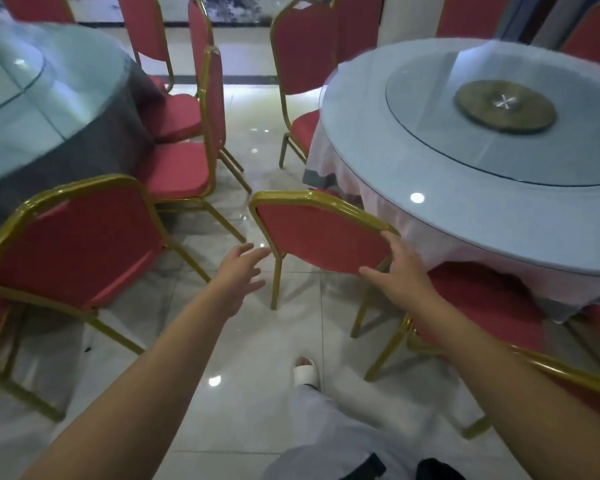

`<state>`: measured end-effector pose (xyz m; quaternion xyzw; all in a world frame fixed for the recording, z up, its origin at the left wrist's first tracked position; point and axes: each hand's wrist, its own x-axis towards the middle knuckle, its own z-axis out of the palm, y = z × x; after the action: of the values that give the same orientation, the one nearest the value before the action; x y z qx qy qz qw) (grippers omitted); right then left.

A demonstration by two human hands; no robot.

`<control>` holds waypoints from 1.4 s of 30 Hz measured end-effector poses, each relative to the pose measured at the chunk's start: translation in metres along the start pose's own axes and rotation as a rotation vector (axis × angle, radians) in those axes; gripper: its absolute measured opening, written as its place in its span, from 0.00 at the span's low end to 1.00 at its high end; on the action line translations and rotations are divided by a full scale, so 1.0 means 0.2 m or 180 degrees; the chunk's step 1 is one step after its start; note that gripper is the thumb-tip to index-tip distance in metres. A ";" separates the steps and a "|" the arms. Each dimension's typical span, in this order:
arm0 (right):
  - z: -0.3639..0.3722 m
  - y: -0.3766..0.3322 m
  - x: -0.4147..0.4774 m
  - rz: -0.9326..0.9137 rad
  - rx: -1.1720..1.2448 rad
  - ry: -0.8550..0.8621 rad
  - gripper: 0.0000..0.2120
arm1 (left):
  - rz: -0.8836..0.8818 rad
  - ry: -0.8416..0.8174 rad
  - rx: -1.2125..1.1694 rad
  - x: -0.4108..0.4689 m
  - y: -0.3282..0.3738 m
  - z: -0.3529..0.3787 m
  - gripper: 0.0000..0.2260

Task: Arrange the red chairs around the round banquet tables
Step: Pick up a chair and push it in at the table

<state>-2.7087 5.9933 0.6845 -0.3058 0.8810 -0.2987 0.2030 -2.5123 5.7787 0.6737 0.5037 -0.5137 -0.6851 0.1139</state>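
Observation:
A red chair with a gold frame [319, 230] stands in front of me, its back toward me and its seat under the right round table [465, 216]. My right hand [399, 271] rests on the right edge of that backrest, fingers spread against it. My left hand [239, 275] hovers open just left of the backrest, not touching it. Another red chair [80, 244] stands at the lower left against the left round table [32, 109]. More red chairs [184, 168] line that table's right side.
A glass turntable with a round brass base [506, 107] tops the right table. A further red chair [302, 53] stands behind that table, and one frame [568, 372] is at my right elbow. Glossy tiled floor [253, 341] forms the aisle between the tables; my slippered foot [305, 372] is on it.

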 end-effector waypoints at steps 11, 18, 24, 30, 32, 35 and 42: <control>0.13 -0.16 0.80 0.0035 -0.0850 -0.0516 0.27 | -0.0906 -0.0119 -0.0301 0.72 0.40 -0.03 0.33; 0.08 -0.11 0.79 0.0455 -0.0755 -0.0695 0.28 | -0.1477 -0.0658 -0.0679 0.93 0.49 0.18 0.13; 0.22 -0.31 0.73 0.1056 -0.0623 -0.0442 0.22 | -0.1971 -0.1203 -0.1264 1.10 0.59 0.02 0.17; 0.77 -0.86 0.68 0.1278 0.0030 -0.0094 0.14 | -0.1569 -0.1127 -0.0904 1.36 0.80 -0.39 0.12; 0.93 -1.00 0.69 0.1330 0.0184 -0.0116 0.05 | -0.1368 -0.1072 -0.0676 1.43 0.83 -0.50 0.13; 1.07 -1.12 0.68 0.1308 0.0223 -0.0089 0.06 | -0.1175 -0.1038 -0.0461 1.49 0.84 -0.58 0.14; 1.02 -1.12 0.70 0.1130 0.0768 0.0120 0.18 | -0.1245 -0.1269 -0.0486 1.51 0.88 -0.56 0.17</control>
<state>-2.6069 5.6766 0.6543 -0.1137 0.8825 -0.3672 0.2710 -2.6270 5.4301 0.6481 0.4386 -0.3660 -0.8162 -0.0861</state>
